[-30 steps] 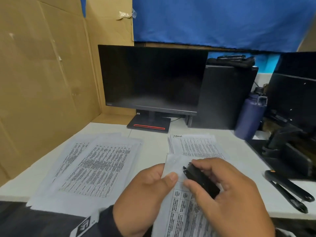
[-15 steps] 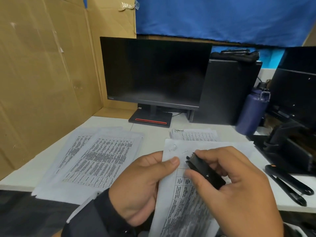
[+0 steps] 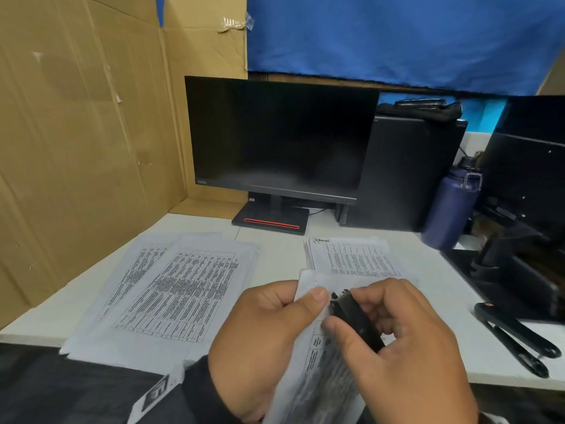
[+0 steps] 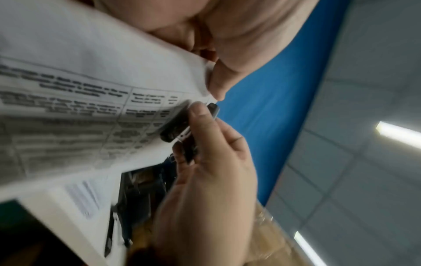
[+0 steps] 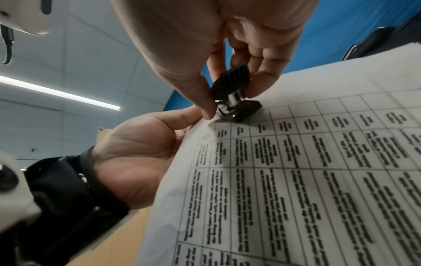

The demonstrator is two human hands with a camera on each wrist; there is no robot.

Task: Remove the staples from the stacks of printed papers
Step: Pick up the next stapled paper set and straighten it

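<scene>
left hand [image 3: 269, 341] pinching held stack [image 5: 296, 180] corner | right hand [image 3: 406, 356] gripping staple remover [image 3: 356, 319] (black), long axis slanting, claw end toward corner

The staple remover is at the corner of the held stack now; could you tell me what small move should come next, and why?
Probably squeeze the staple remover closed and lift. The right hand holds it with its claws against the top corner of the printed stack, which the left hand pinches beside the tool. The staple itself is not discernible.
</scene>
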